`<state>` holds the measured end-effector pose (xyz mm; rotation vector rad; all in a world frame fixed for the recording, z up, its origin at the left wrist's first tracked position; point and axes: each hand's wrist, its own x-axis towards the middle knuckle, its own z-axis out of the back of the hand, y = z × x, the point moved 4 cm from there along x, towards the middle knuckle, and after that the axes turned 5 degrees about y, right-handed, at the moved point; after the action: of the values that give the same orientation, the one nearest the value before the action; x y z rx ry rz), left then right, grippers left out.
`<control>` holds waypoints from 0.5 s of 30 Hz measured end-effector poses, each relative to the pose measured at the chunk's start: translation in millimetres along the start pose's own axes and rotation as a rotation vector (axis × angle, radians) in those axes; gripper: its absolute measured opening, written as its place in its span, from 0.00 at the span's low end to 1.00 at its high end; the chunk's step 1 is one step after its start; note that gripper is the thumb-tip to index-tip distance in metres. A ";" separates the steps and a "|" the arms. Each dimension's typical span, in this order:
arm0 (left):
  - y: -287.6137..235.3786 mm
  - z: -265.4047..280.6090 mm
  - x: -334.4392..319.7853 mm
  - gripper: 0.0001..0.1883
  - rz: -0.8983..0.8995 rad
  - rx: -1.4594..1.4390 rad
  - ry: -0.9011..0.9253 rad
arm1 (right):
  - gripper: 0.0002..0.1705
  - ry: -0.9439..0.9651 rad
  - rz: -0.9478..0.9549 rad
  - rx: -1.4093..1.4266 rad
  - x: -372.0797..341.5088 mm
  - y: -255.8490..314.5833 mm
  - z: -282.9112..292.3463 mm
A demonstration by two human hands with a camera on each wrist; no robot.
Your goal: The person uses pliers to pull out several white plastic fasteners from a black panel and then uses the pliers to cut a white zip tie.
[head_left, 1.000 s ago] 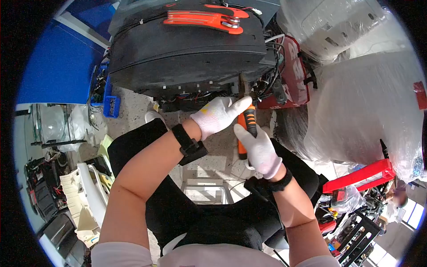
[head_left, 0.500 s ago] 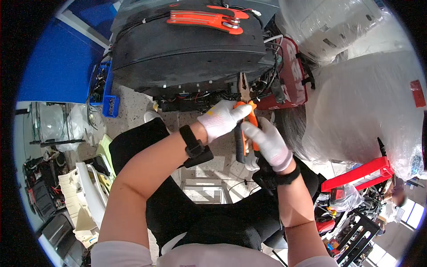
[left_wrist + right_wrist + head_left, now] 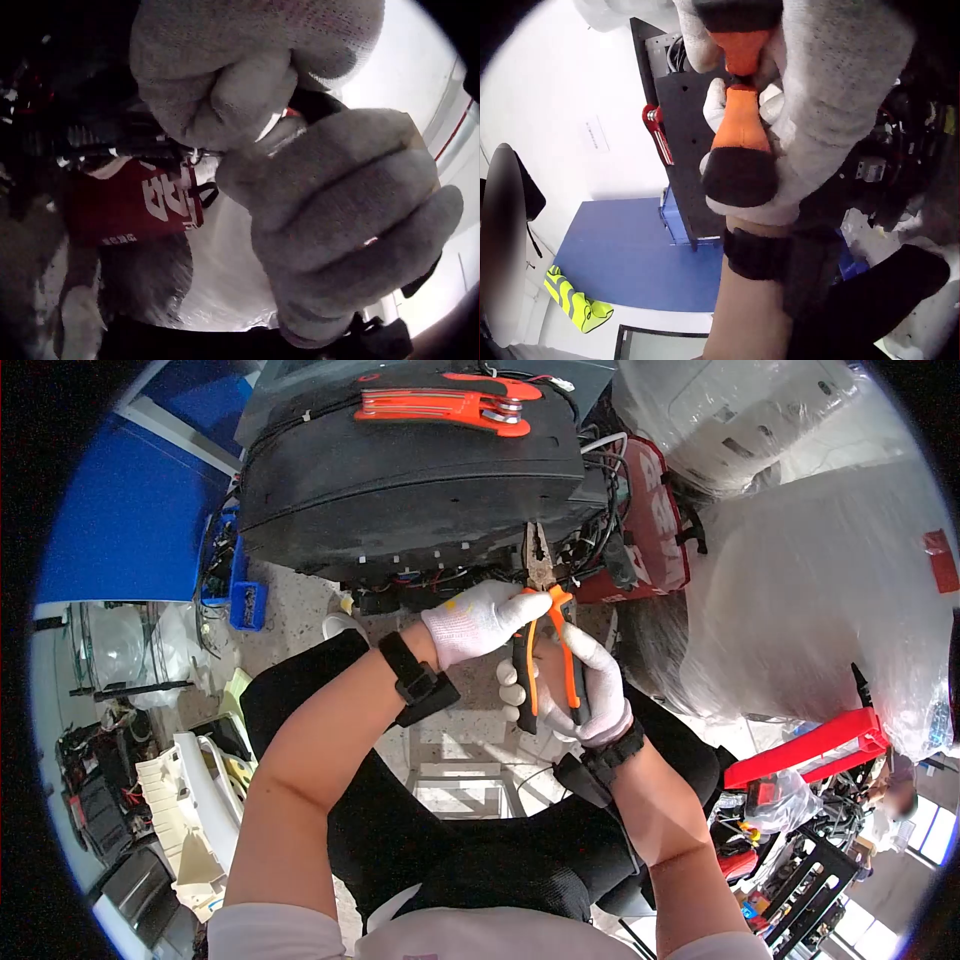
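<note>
Orange-and-black pliers (image 3: 542, 570) point away from the body in the head view, their handles spread and jaws slightly parted beside the dark machine's lower edge. The gloved right hand (image 3: 597, 695) holds the handles, its fingers round them from below. The gloved left hand (image 3: 483, 622) pinches near the pliers' pivot with its thumb on top; what else lies in its fingers is hidden. In the left wrist view the right hand (image 3: 345, 217) shows curled fingers below the left hand (image 3: 225, 67). An orange handle (image 3: 741, 127) fills the middle of the right wrist view.
A black machine housing (image 3: 410, 490) with exposed wiring stands in front, a red folding tool set (image 3: 440, 405) on its top. Blue bins (image 3: 248, 605) sit at left, a red bag (image 3: 655, 525) and plastic-wrapped items (image 3: 820, 600) at right. A red frame (image 3: 808, 752) lies lower right.
The pliers have turned from edge-on to flat, and their handles now stand wider apart. The right hand's fingers have moved round below them. Both hands have shifted slightly left since half a second ago.
</note>
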<state>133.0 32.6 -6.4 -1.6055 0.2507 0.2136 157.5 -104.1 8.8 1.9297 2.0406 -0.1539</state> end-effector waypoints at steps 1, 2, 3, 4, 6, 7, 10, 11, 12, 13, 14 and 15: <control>-3.1 2.2 -1.1 0.23 0.001 0.001 -0.001 | 0.35 -0.063 0.003 -0.084 0.5 0.8 0.6; -9.6 6.8 -3.8 0.24 0.036 0.090 -0.041 | 0.29 -0.190 0.025 -0.232 -2.7 3.4 -4.7; -14.1 11.1 -6.3 0.24 0.071 0.180 -0.083 | 0.27 -0.282 0.044 -0.376 -3.6 5.4 -3.9; -16.7 12.4 -7.3 0.24 0.074 0.181 -0.085 | 0.24 -0.373 0.064 -0.518 -4.4 7.8 -3.8; -18.1 17.6 -8.5 0.26 0.159 0.253 -0.224 | 0.26 -0.743 -0.031 -1.289 -5.2 19.6 -14.3; -17.1 16.1 -8.3 0.28 0.099 0.252 -0.244 | 0.29 -0.870 0.061 -1.614 -5.1 22.4 -13.0; -21.9 3.6 -6.9 0.29 0.172 0.300 -0.171 | 0.35 -1.055 0.109 -2.029 -8.9 26.0 -22.4; -21.7 -1.2 -4.9 0.30 0.172 0.304 -0.185 | 0.38 -1.106 0.055 -2.124 -10.0 27.5 -26.1; -23.7 -5.9 -3.4 0.30 0.166 0.280 -0.177 | 0.38 -1.103 0.054 -2.128 -9.9 27.1 -26.8; -22.1 -10.2 -0.5 0.30 0.137 0.228 -0.205 | 0.38 -1.122 0.030 -2.147 -10.0 27.0 -27.0; -19.5 -13.5 2.3 0.29 0.108 0.177 -0.233 | 0.38 -1.142 0.005 -2.166 -10.2 26.9 -27.4; -17.9 -14.1 6.0 0.29 0.107 0.176 -0.237 | 0.39 -1.136 0.000 -2.162 -10.2 26.8 -28.2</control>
<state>143.7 19.1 9.7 -1.3795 0.1670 0.4485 179.7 -103.3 42.3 0.1479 0.4474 0.5751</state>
